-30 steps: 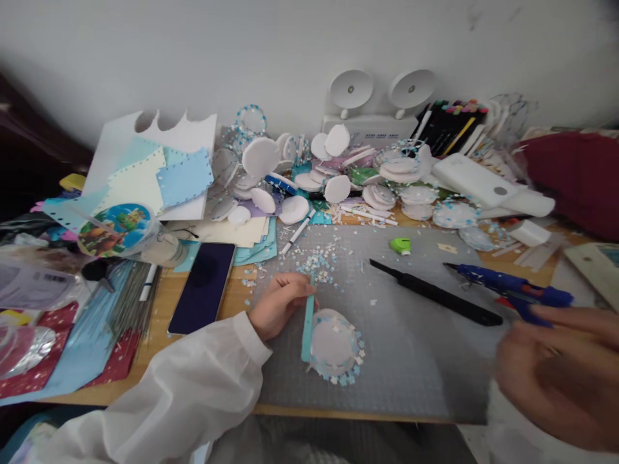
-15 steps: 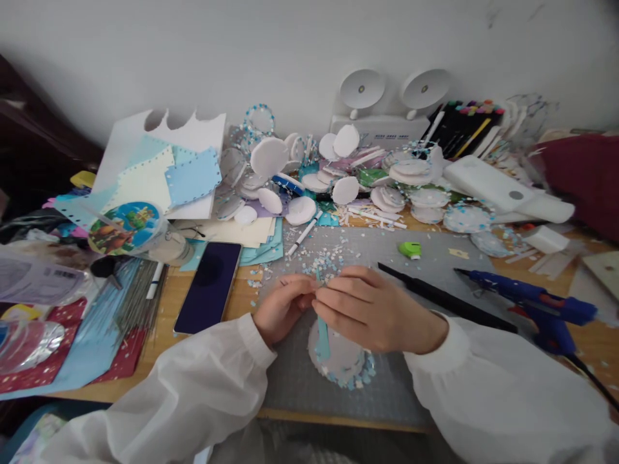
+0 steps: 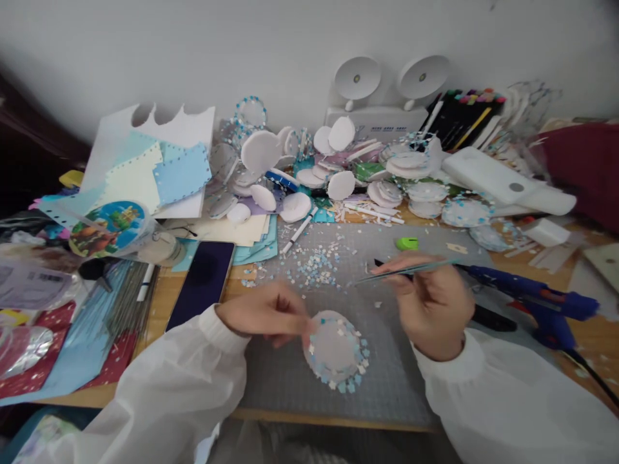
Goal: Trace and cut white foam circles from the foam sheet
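Note:
A round white disc (image 3: pixel 333 348) lies on the grey cutting mat (image 3: pixel 387 399), its rim dotted with small blue and white flower-shaped pieces. My left hand (image 3: pixel 271 316) is at the disc's left edge, fingers pinched together and slightly blurred; what they hold, if anything, is hidden. Raised over the mat on the right, my right hand (image 3: pixel 432 306) grips slim teal tweezers (image 3: pixel 382 274), tips pointing left. Beyond the disc spreads a scatter of tiny blue and white pieces (image 3: pixel 314 267).
A pile of white discs and beaded rings (image 3: pixel 261 151) runs along the wall. A blue glue gun (image 3: pixel 536 293) and black tool (image 3: pixel 493 318) lie right, a green item (image 3: pixel 407 243) farther back. Left are a phone (image 3: pixel 203 277), a clear tub (image 3: pixel 120 229) and wires (image 3: pixel 128 303).
My hands have parted. The right hand moved right with the tweezers, now held nearly level; the left shifted slightly left and down to the disc's edge. More of the disc shows.

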The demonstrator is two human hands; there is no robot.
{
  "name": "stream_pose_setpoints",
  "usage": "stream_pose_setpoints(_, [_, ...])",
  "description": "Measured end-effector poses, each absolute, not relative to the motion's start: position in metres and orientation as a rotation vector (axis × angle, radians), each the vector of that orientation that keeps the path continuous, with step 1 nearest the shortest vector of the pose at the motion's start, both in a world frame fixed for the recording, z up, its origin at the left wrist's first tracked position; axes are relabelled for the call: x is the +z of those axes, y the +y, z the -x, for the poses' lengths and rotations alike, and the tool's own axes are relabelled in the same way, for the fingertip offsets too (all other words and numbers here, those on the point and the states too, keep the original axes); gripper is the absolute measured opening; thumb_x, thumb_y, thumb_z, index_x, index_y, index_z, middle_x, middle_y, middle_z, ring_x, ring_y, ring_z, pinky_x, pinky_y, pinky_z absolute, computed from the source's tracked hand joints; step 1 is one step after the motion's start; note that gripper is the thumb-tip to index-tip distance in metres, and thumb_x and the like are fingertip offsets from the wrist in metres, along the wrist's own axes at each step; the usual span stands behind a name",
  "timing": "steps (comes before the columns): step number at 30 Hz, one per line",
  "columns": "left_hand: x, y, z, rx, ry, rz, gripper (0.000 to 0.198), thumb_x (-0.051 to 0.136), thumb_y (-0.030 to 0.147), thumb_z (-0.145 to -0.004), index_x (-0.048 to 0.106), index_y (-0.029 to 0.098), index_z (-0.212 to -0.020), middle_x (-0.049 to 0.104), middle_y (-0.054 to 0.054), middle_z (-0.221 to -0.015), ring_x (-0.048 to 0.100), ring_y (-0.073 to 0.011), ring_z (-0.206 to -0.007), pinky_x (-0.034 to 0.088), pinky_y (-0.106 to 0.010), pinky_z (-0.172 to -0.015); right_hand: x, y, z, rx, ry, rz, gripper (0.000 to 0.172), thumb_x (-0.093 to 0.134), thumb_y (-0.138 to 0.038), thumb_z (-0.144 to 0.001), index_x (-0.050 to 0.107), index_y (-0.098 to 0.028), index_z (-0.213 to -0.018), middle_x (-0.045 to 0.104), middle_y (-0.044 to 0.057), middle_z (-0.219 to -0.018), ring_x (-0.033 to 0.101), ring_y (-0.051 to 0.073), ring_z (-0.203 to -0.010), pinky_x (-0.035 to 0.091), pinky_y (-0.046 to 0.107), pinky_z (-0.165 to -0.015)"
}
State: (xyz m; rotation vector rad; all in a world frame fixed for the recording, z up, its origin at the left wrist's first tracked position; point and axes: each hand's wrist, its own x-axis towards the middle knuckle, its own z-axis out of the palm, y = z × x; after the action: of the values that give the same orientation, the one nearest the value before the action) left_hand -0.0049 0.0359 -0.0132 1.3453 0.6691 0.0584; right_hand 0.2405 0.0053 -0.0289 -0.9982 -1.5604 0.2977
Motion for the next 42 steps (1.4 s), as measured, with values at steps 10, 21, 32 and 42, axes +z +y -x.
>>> stream_pose_setpoints(10, [-0.03,0.024,-0.016,0.123,0.54,-1.294,0.041,0.056,0.046,-0.086,0.057,0.013,-0.061,0.047,0.003,-0.051,0.037,-0.0055,-0.046,0.028,-0.019,-0.045,-0.046,-0.004,-0.233,0.927,-1.281,1.037,0.01,0.055,-0.031,-0.09,0.057,-0.022,-0.092,0.058,-0.001,-0.073,0.052,0.011,-0.059,0.045,0.023,-0.051])
stream_pose_setpoints(21, [-0.031,0.022,-0.021,0.124,0.492,-1.39,0.039,0.053,0.038,-0.088,0.05,0.014,-0.057,0.048,0.001,-0.054,0.04,-0.0077,-0.051,0.029,-0.02,-0.048,-0.034,-0.006,-0.227,0.96,-1.437,1.036,0.004,0.054,-0.027,-0.09,0.054,-0.023,-0.089,0.061,0.0,-0.074,0.062,0.014,-0.063,0.049,0.024,-0.052])
stream_pose_setpoints(32, [-0.035,0.023,-0.021,0.145,0.479,-1.389,0.036,0.054,0.033,-0.088,0.052,0.012,-0.058,0.047,0.002,-0.053,0.04,-0.0059,-0.05,0.03,-0.018,-0.048,-0.032,-0.01,-0.224,1.08,-1.376,1.073,0.005,0.055,-0.028,-0.09,0.055,-0.023,-0.089,0.057,0.001,-0.077,0.061,0.014,-0.071,0.051,0.025,-0.062])
stream_pose_setpoints(42, [-0.034,0.022,-0.021,0.145,0.473,-1.385,0.036,0.053,0.031,-0.088,0.051,0.012,-0.058,0.048,0.002,-0.054,0.04,-0.0057,-0.05,0.03,-0.018,-0.047,-0.032,-0.011,-0.224,1.135,-1.335,1.039,0.004,0.056,-0.028,-0.09,0.055,-0.024,-0.09,0.058,0.0,-0.078,0.062,0.013,-0.072,0.05,0.024,-0.063])
